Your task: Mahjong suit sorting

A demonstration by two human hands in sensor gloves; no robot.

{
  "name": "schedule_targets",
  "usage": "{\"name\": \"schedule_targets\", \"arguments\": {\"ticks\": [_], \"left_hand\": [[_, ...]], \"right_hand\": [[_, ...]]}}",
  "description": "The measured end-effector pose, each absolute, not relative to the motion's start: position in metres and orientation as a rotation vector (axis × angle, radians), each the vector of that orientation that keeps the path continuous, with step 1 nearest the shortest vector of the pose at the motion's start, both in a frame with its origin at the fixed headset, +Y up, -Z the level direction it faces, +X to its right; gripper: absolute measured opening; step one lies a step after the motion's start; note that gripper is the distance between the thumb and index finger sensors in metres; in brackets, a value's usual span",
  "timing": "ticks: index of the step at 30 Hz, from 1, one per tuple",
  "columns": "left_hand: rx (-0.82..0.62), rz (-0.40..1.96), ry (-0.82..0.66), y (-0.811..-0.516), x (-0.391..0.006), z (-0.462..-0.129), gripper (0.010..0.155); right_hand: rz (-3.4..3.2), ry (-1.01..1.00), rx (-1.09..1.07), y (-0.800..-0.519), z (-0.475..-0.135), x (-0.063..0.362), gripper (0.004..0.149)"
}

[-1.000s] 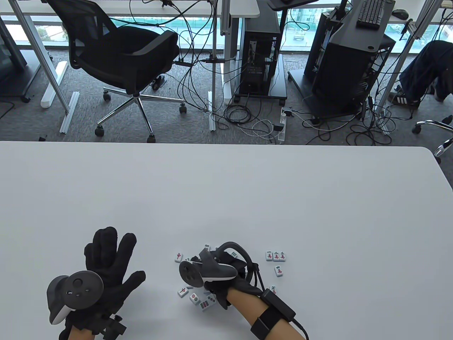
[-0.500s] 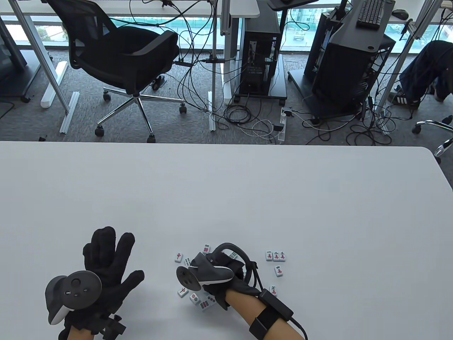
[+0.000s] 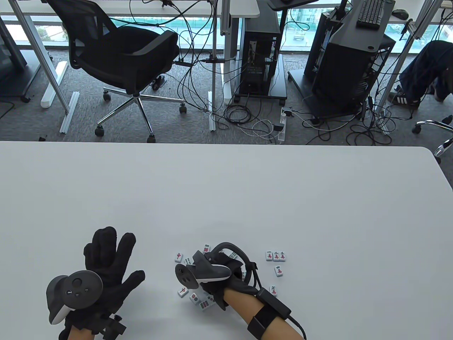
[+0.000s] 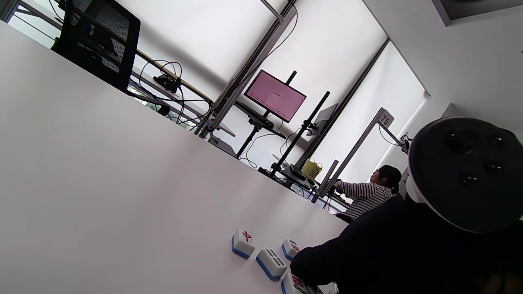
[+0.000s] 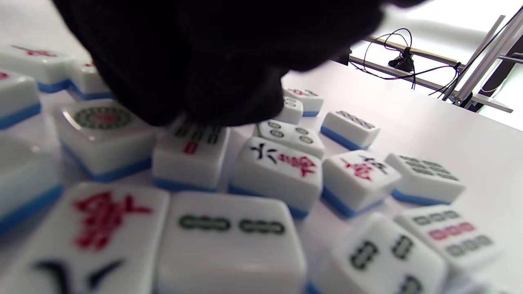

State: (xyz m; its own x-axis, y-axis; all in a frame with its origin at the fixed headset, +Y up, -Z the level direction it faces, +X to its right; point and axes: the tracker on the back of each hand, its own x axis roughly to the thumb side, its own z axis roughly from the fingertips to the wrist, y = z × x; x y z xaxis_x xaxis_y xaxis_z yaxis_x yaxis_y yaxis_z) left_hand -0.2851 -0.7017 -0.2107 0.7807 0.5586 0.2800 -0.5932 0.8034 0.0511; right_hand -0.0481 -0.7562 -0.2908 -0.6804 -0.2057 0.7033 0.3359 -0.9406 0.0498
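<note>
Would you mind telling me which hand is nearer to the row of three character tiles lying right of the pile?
The right hand: it sits over the pile just left of the three-tile row. The left hand lies flat on the table, far to the left.

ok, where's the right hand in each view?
Table view: right hand bottom centre, over the mahjong tiles.
Left wrist view: right hand lower right, under its tracker.
Right wrist view: right hand along the top, fingers touching tiles.
Shared landmark: the blue-backed mahjong tiles.
</note>
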Motion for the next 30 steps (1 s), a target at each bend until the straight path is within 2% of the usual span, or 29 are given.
{"name": "schedule_targets", "arguments": {"ticks": [8,12,16,18,20,24,30], "left_hand": [[0.143,0.628,-0.263,-0.701,-0.285,-0.211,0.082],[0.145,0.63,-0.266,-0.701,-0.284,-0.211,0.082],[0.142,0.625,-0.272,-0.701,-0.283,-0.21,0.082],[0.142,0.621,-0.275,-0.701,-0.283,-0.21,0.082],[0.143,0.618,-0.278,-0.701,-0.283,-0.21,0.082],[0.144,0.611,-0.281,-0.702,-0.282,-0.209,0.082],[0.134,0.605,-0.275,-0.704,-0.281,-0.209,0.082]], "right_hand": [[-2.7,-0.319,-1.069,-0.751,-0.295,-0.046,0.057],[-2.799,-0.209,-1.052,-0.717,-0.292,-0.024,0.057],[-2.873,-0.095,-0.948,-0.683,-0.287,0.022,0.057],[-2.883,-0.079,-0.875,-0.676,-0.284,0.049,0.057],[-2.885,-0.105,-0.796,-0.678,-0.28,0.074,0.057],[-2.883,-0.2,-0.633,-0.7,-0.268,0.124,0.058],[-2.865,-0.282,-0.556,-0.734,-0.257,0.156,0.058]]}}
